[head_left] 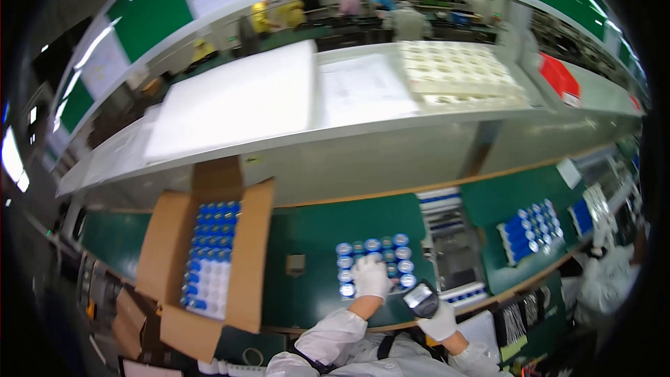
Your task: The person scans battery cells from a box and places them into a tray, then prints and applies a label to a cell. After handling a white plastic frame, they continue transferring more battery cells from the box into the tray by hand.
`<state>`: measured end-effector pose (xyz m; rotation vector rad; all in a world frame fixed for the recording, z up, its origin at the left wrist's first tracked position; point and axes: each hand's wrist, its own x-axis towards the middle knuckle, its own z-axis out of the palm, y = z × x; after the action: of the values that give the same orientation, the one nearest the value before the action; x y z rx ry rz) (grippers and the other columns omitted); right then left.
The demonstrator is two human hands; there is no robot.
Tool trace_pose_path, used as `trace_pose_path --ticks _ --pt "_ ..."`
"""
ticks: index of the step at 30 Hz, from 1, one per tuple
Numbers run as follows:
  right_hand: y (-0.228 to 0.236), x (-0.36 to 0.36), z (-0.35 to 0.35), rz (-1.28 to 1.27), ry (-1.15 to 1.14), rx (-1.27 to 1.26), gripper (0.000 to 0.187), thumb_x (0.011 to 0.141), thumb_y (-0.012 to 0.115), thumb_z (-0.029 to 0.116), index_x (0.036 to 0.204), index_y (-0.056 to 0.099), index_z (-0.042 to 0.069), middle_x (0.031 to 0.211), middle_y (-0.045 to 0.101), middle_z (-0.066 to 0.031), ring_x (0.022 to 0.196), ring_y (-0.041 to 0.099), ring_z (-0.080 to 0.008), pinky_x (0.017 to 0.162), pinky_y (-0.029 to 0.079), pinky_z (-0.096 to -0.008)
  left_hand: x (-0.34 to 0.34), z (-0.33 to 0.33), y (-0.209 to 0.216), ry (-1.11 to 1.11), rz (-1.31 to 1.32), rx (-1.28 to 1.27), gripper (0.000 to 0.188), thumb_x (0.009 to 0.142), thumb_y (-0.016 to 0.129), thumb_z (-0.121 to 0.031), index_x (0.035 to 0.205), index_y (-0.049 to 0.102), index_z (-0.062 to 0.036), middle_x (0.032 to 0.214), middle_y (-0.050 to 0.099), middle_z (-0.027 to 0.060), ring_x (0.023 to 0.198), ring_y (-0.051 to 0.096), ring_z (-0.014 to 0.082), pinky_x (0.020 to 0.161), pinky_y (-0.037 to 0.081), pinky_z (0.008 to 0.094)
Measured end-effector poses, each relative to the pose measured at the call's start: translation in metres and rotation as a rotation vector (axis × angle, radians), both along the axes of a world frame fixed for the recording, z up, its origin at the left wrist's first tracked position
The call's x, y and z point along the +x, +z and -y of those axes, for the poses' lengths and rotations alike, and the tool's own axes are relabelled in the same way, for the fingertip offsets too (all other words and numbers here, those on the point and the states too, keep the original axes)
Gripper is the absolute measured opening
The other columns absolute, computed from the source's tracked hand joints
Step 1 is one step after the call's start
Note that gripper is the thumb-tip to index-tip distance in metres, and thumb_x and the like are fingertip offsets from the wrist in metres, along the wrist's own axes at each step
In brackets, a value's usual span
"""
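Observation:
A block of blue cylindrical battery cells [345, 263] stands upright on the green bench in front of me. Some cell tops are bright silver, others darker. My left hand [370, 277], in a white glove, rests over the middle of this block and covers several cells. Its fingertips are blurred among the cell tops, so I cannot make out their grip. To the right, my right hand [440, 322], also gloved, is closed around a black handheld device with a lit screen [421, 298]. The device is tilted beside the block's near right corner.
An open cardboard box [250, 258] with blue cells and a white holed insert stands left. A roller conveyor section [453, 244] lies right of the block, with more cells [532, 229] beyond. A shelf [279, 143] above carries white foam [237, 101] and a holed tray [457, 70].

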<state>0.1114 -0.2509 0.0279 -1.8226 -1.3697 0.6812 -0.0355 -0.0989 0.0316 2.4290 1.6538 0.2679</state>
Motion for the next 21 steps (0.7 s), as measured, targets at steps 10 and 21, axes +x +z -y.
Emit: trace_pose_path --ticks 10,21 --pt "-0.029 -0.034 -0.033 -0.251 0.097 0.123 0.033 0.069 0.075 0.007 0.099 0.067 -0.004 0.086 0.071 -0.0102 0.079 0.066 -0.0154 0.071 0.051 -0.0309 -0.344 -0.06 0.109 0.645 -0.005 0.139 0.033 0.079 0.071 -0.034 0.097 0.073 -0.0068 0.101 0.068 0.0175 0.093 0.064 0.035 0.085 0.052 0.0419" --pt "0.019 -0.095 -0.049 -0.221 0.147 -0.012 0.024 0.065 0.073 0.01 0.083 0.064 -0.004 0.071 0.064 -0.008 0.065 0.059 -0.0161 0.061 0.048 -0.0329 -0.497 -0.026 0.025 1.044 -0.583 -0.398 0.051 0.077 0.07 -0.031 0.124 0.065 -0.0125 0.142 0.045 0.0079 0.134 0.036 0.0303 0.108 0.028 0.0472"
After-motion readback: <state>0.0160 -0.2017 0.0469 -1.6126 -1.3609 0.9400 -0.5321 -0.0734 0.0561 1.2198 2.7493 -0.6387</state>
